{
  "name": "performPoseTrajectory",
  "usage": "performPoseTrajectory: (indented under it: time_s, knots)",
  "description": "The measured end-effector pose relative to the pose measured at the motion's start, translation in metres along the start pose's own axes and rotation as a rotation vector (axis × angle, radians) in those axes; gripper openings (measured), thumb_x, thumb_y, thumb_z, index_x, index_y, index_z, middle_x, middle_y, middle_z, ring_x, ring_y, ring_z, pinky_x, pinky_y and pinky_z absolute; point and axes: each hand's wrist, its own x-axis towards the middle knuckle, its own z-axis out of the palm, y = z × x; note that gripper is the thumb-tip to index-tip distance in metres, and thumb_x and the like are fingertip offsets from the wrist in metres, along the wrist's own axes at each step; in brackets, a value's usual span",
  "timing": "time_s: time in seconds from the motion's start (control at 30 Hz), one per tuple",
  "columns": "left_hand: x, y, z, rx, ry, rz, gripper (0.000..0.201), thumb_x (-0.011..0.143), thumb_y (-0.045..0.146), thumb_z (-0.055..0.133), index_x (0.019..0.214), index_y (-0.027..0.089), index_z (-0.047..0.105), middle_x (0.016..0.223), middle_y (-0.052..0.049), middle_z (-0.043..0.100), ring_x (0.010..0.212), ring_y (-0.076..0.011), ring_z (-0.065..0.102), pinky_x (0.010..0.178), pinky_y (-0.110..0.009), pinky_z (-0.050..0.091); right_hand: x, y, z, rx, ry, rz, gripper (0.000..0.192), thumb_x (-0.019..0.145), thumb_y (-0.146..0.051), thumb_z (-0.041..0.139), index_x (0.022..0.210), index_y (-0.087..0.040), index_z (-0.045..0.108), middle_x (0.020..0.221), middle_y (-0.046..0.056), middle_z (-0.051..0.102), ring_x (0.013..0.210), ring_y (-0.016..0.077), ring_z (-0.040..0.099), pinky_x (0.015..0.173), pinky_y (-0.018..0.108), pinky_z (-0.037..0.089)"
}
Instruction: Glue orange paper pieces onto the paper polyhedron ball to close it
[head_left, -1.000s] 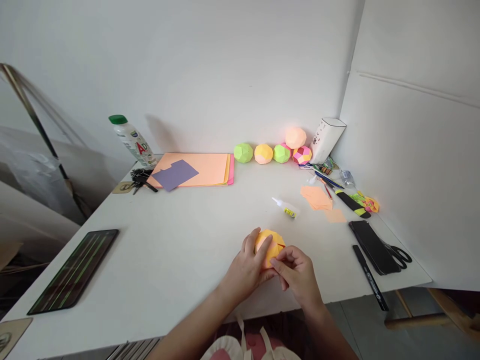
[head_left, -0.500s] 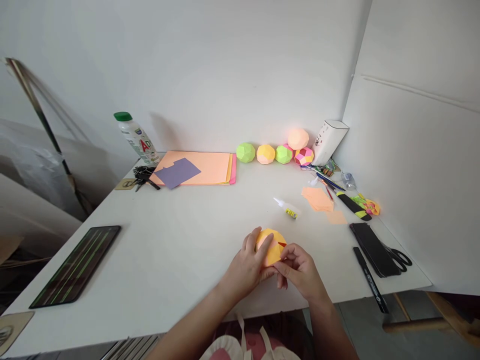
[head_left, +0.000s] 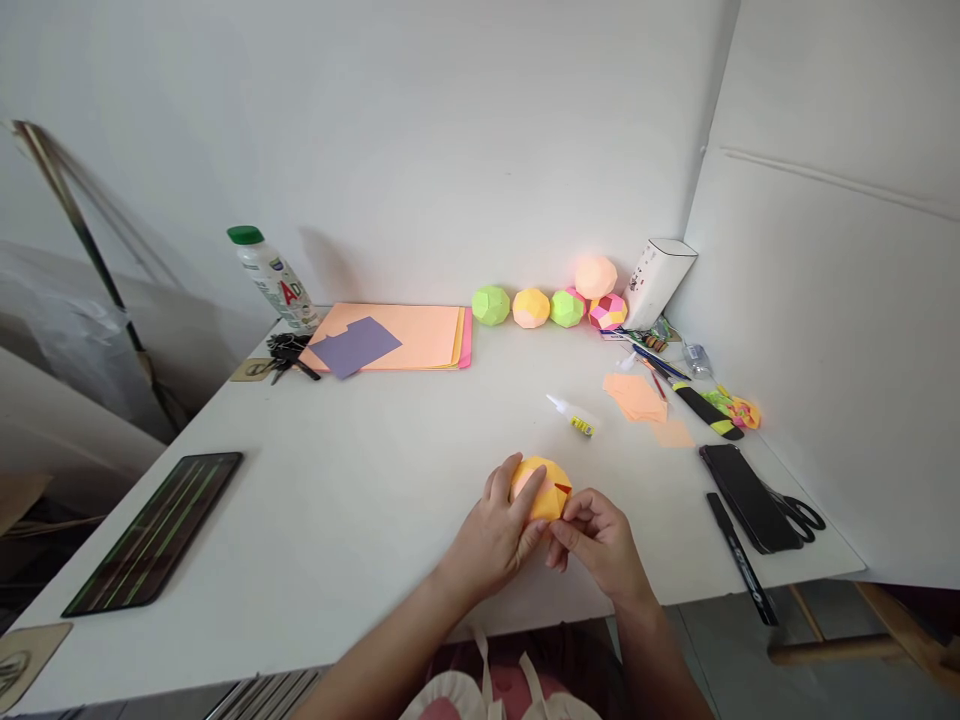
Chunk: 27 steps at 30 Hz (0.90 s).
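Note:
A faceted paper ball (head_left: 553,474) in yellow and peach sits near the front of the white table, with a narrow dark-red gap on its right side. My left hand (head_left: 495,520) is wrapped round it from the left, fingers over the top and thumb low at the front. At its lower right edge, my right hand (head_left: 600,540) pinches the paper between thumb and fingers; the fingertips partly hide that edge. Just beyond the ball lies a small glue bottle (head_left: 574,416) with a white nozzle. Peach paper pieces (head_left: 636,398) lie to its right.
Several finished paper balls (head_left: 491,306) line the back wall beside a white box (head_left: 660,284). Paper sheets (head_left: 420,335), a bottle (head_left: 281,285) and a tablet (head_left: 154,530) are leftward. On the right are a cutter (head_left: 705,410), black case (head_left: 750,500), scissors (head_left: 802,515) and marker (head_left: 739,555).
My left thumb has come up onto the ball's lower front. My right fingers have shifted slightly at its edge, and the ball stays in nearly the same place.

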Motion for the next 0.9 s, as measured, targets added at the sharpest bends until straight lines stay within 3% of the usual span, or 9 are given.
performPoseTrajectory:
  time_s: [0.27, 0.6, 0.9]
  knots:
    - [-0.0002, -0.0011, 0.0019, -0.011, 0.011, -0.011, 0.05, 0.098, 0.043, 0.033, 0.143, 0.022, 0.028, 0.141, -0.019, 0.029, 0.122, -0.0319, 0.044, 0.089, -0.048, 0.053, -0.0002, 0.0001, 0.0053, 0.011, 0.06, -0.01, 0.031, 0.076, -0.033, 0.076, 0.071, -0.02, 0.049, 0.049, -0.002, 0.066, 0.043, 0.0122, 0.062, 0.045, 0.021, 0.048]
    - [-0.001, 0.0013, 0.0007, -0.016, -0.028, 0.001, 0.054, 0.097, 0.042, 0.037, 0.142, 0.014, 0.026, 0.142, -0.024, 0.025, 0.125, -0.0367, 0.039, 0.091, -0.053, 0.05, 0.0032, 0.007, 0.0047, 0.012, 0.17, 0.011, 0.037, 0.071, -0.035, 0.079, 0.064, -0.02, 0.047, 0.042, -0.007, 0.054, 0.033, 0.008, 0.052, 0.036, 0.017, 0.035]
    - [-0.0015, 0.0013, 0.0009, -0.031, -0.019, 0.024, 0.059, 0.091, 0.036, 0.045, 0.142, 0.014, 0.026, 0.143, -0.025, 0.023, 0.126, -0.0377, 0.038, 0.092, -0.054, 0.048, 0.0029, 0.0049, 0.0063, 0.017, 0.171, 0.041, 0.039, 0.07, -0.035, 0.08, 0.064, -0.02, 0.043, 0.045, -0.008, 0.054, 0.032, 0.0068, 0.049, 0.037, 0.017, 0.037]
